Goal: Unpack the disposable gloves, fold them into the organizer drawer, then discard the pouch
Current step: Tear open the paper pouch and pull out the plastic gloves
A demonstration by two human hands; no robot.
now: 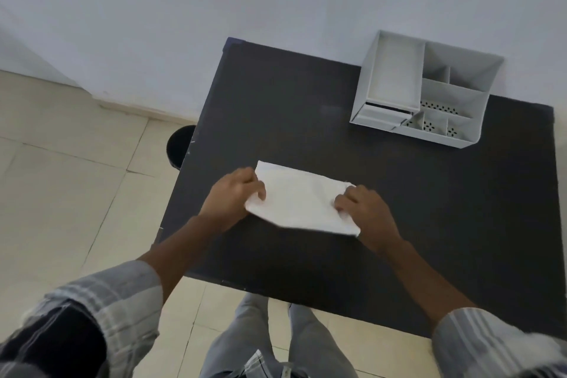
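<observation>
The white pouch [302,199] lies flat on the dark table [429,209], held at both short ends. The left hand [233,196] has its grip pinched on the near-left corner; the right hand [365,212] has its grip pinched on the crumpled right end. I judge the step to be opening the pouch to get the gloves out, though no gloves show yet.

To do it well, anchor 1 grip and let the other peel or tear away from it, keeping the pouch low over the table so the contents do not spill.

The grey organizer [426,89] sits well beyond the right grip, its drawer [382,115] slightly open. A dark bin [179,146] stands on the floor beyond the left grip.
</observation>
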